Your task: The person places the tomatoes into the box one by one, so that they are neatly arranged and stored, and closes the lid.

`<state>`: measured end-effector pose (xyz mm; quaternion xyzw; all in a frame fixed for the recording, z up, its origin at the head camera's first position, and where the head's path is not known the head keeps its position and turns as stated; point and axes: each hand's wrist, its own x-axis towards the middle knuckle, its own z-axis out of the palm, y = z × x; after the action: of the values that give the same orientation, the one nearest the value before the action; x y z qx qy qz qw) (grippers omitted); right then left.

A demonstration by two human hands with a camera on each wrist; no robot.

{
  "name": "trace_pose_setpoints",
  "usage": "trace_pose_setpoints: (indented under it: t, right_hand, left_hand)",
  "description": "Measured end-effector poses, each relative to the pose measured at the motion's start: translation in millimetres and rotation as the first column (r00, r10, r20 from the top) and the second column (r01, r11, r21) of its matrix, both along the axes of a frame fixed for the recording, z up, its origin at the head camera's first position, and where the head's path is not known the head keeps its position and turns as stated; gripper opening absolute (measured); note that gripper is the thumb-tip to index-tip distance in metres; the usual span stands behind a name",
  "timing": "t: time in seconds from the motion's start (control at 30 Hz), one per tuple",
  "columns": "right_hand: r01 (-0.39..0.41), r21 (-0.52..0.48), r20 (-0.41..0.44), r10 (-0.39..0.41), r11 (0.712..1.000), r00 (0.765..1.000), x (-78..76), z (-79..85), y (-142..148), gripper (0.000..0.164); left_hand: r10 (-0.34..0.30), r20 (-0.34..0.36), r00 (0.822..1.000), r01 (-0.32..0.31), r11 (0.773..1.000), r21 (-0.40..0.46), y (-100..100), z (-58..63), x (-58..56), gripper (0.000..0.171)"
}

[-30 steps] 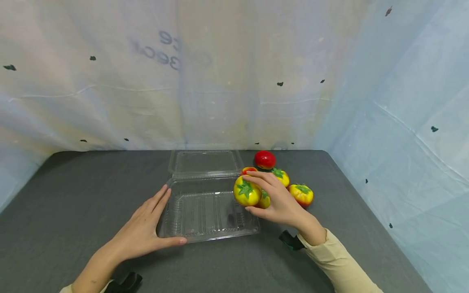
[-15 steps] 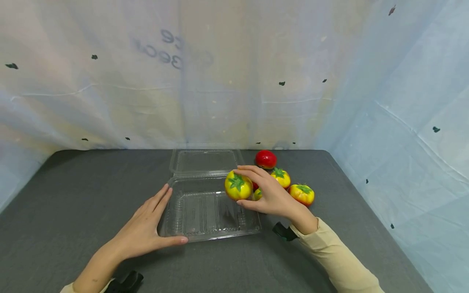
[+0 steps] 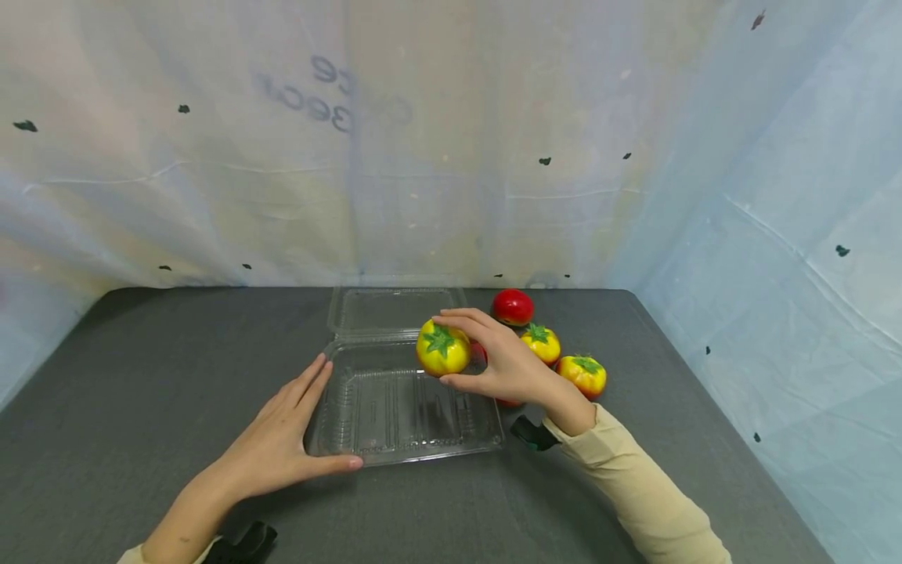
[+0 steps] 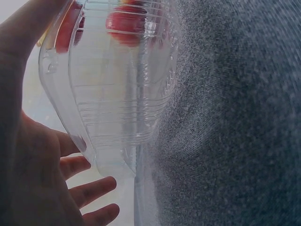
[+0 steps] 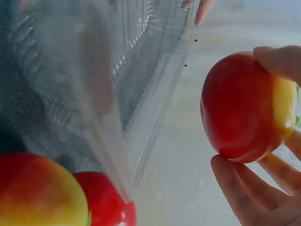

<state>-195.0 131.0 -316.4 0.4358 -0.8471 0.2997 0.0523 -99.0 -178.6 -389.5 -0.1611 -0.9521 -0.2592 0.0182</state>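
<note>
My right hand (image 3: 500,356) holds a yellow-and-red fruit (image 3: 442,350) with a green star-shaped top above the clear plastic clamshell box (image 3: 395,407). In the right wrist view, thumb and fingertips grip this fruit (image 5: 244,108) from both sides, its red bottom facing the camera. My left hand (image 3: 282,439) spreads along the box's near left corner, thumb at the front rim and fingers at the left rim. Fingertips touch the box (image 4: 113,94) in the left wrist view. The lid (image 3: 398,312) lies folded back behind the base.
Right of the box sit more fruits: a red one (image 3: 513,307) at the back, a yellow one (image 3: 541,343), and a yellow-red one (image 3: 581,376). Others are partly hidden behind my right hand. A pale sheet wall (image 3: 423,157) closes off the dark table's (image 3: 176,352) far side.
My right hand has carried the fruit leftward and slightly up, from the box's right edge to over its middle-right. My left hand has stayed at the box's corner.
</note>
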Motion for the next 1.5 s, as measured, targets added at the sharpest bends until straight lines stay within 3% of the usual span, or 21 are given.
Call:
trace_pose_setpoints:
  t: [0.7, 1.5]
  right_hand:
    - [-0.061, 0.001, 0.07, 0.061, 0.998, 0.996, -9.6, -4.8, -34, 0.069]
    - [-0.124, 0.187, 0.142, 0.099, 0.975, 0.985, -15.5, -17.4, -74, 0.071]
  left_hand:
    - [0.023, 0.024, 0.999, -0.023, 1.0, -0.017, 1, -0.1, -0.1, 0.125]
    - [0.02, 0.048, 0.999, -0.019, 1.0, -0.007, 2, 0.9, -0.6, 0.125]
